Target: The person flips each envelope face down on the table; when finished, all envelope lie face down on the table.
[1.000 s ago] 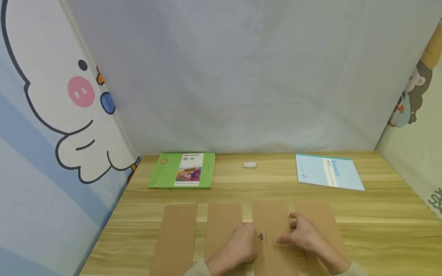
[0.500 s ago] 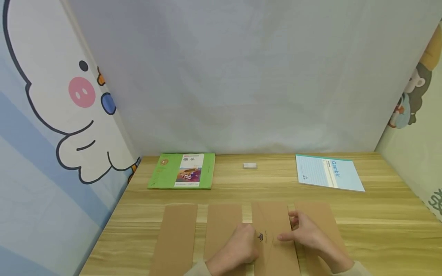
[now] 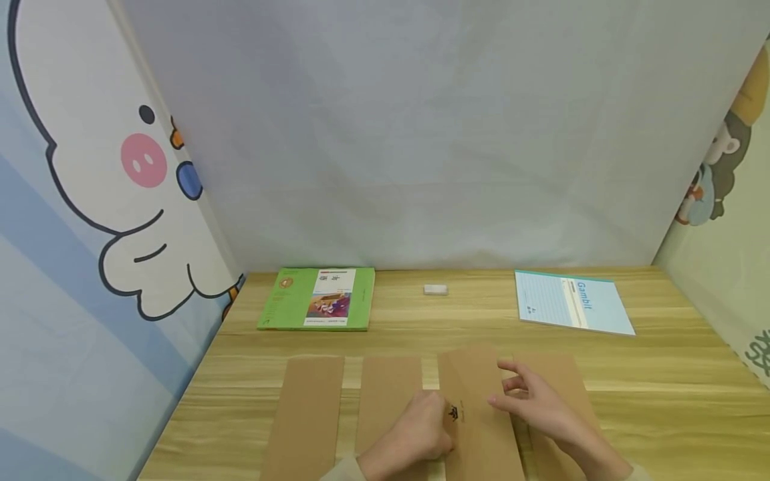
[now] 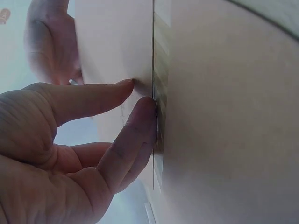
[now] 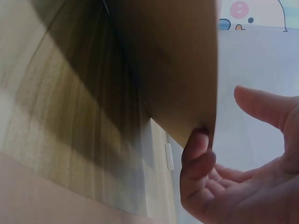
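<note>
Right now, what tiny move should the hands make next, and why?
Perhaps bring the thumb of the right hand onto the tilted card: the fingers curl under its raised edge, but the thumb stands apart, so the grip looks loose.

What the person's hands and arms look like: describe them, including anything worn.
The left hand and right hand are both bare, with no gloves. Each forearm shows bare above the wrist up to a pale off-white sleeve, the left one and the right one looking alike. No markings or cables show.
</note>
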Tool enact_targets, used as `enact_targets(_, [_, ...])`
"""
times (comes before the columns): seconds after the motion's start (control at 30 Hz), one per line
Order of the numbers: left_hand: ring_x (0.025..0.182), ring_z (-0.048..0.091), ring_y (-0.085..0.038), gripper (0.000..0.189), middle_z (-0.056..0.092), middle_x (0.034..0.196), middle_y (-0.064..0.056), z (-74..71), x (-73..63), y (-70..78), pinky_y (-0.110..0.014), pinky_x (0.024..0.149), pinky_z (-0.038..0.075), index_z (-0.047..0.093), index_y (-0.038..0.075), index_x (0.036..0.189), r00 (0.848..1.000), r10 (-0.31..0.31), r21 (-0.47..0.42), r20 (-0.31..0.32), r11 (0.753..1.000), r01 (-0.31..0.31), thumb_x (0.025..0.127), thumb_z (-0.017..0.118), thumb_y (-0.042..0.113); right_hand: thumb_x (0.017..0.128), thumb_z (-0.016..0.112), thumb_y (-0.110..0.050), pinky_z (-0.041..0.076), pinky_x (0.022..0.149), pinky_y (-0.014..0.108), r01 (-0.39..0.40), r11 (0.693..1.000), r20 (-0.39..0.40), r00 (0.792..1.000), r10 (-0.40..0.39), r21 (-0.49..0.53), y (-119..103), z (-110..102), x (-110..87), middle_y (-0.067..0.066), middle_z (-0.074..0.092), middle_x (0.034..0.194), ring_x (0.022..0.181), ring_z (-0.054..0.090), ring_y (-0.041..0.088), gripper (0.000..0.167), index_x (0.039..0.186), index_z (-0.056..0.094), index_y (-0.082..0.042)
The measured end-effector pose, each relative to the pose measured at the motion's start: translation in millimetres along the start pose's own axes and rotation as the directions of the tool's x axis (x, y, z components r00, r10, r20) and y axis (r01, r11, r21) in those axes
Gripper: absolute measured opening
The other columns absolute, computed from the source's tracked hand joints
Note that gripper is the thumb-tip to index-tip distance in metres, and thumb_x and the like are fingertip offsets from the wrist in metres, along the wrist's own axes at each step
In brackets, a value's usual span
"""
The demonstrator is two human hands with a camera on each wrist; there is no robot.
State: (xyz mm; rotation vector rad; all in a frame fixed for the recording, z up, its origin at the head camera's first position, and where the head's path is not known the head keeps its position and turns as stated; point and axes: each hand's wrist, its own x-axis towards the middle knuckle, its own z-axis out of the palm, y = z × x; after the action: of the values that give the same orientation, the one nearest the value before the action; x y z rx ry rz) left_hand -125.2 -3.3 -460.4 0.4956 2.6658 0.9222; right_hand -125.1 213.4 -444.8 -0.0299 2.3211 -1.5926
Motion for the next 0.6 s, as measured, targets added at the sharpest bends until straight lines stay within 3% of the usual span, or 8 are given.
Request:
enact_targets(0.07, [0.054,0.044,-0.012,0.026,0.05,0.065,0.001,-0.3,0.6,-0.5,-0.023,0.044,0.038,0.066,-0.002,0.079,1.0,0.008,-0.006,0.011,1.0,-0.008,0.06,0.084,-0.001,0.091,0.066,-0.024,0.048,0.073,0.04,0.02,0.998,0.034,0.999,-0.022,0.057,-0.2,-1.9,-1.0,0.018,0.049,0.115,0.105,0.052,0.034,0.069,0.144,0.029,0.002])
enact_targets(0.17, [0.055,0.04,-0.011,0.037,0.05,0.067,0.0,-0.8,1.3,-0.4,-0.023,0.044,0.036,0.068,-0.006,0.096,1.0,0.012,-0.011,0.029,1.0,-0.012,0.065,0.085,0.005,0.099,0.052,-0.021,0.044,0.069,0.032,0.045,0.986,0.108,0.992,-0.063,0.162,0.5,-4.5,-1.0,0.011,0.049,0.099,0.086,0.049,0.02,0.061,0.144,0.022,0.007])
enact_targets(0.23, [0.057,0.041,-0.011,0.044,0.053,0.071,-0.002,-1.0,1.7,-0.3,-0.023,0.046,0.037,0.067,-0.006,0.106,0.999,0.019,-0.026,0.043,0.999,-0.018,0.068,0.085,0.008,0.102,0.045,-0.02,0.045,0.07,0.031,0.053,0.972,0.15,0.985,-0.089,0.229,1.7,-5.4,-1.0,0.008,0.051,0.096,0.08,0.049,0.016,0.058,0.143,0.019,0.012])
enact_targets(0.3, [0.063,0.044,-0.011,0.044,0.055,0.076,-0.003,-1.3,2.1,-0.7,-0.023,0.051,0.041,0.067,-0.005,0.107,0.998,0.042,-0.032,0.05,0.999,-0.04,0.069,0.084,0.01,0.103,0.04,-0.019,0.047,0.074,0.03,0.055,0.958,0.179,0.978,-0.108,0.28,3.3,-5.5,-1.2,0.009,0.055,0.098,0.084,0.054,0.016,0.056,0.142,0.017,0.015])
enact_targets(0.43, [0.076,0.049,-0.01,0.05,0.059,0.088,-0.004,-2.3,2.5,-2.3,-0.023,0.062,0.045,0.065,-0.004,0.114,0.993,0.111,-0.059,0.039,0.992,-0.109,0.071,0.084,0.014,0.103,0.04,-0.022,0.048,0.085,0.037,0.048,0.945,0.209,0.97,-0.121,0.325,5.1,-4.9,-2.3,0.024,0.056,0.122,0.102,0.059,0.028,0.058,0.142,0.017,0.015])
enact_targets(0.6, [0.082,0.055,-0.009,0.055,0.064,0.092,-0.006,-2.1,3.1,-3.5,-0.022,0.066,0.047,0.063,-0.002,0.12,0.985,0.173,-0.089,0.007,0.981,-0.172,0.072,0.083,0.016,0.104,0.039,-0.029,0.046,0.087,0.037,0.027,0.943,0.273,0.954,-0.124,0.332,4.9,-5.3,-2.8,0.023,0.053,0.127,0.106,0.058,0.028,0.063,0.144,0.015,0.013])
